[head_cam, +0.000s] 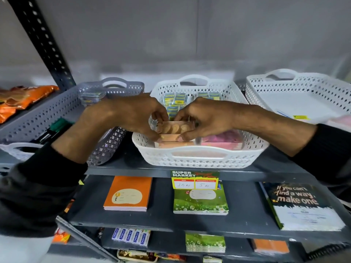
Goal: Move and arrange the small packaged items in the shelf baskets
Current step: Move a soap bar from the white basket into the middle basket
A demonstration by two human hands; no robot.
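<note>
A white perforated basket (199, 158) stands at the middle of the upper shelf. Both my hands reach into its front left part and pinch one small orange packet (175, 127) printed with pale rounds: my left hand (129, 114) holds its left end, my right hand (205, 118) its right end. More orange packets (171, 144) lie stacked under it. Pink packets (222, 141) fill the front right part. Small blue-and-yellow packets (174, 100) sit at the back of the basket.
A grey basket (57, 114) stands tilted at the left with pens (53, 130) inside; another white basket (296, 88) is at the right. Orange snack bags (20, 101) lie far left. Notebooks (129, 194) and a price tag (195, 180) are on the lower shelf.
</note>
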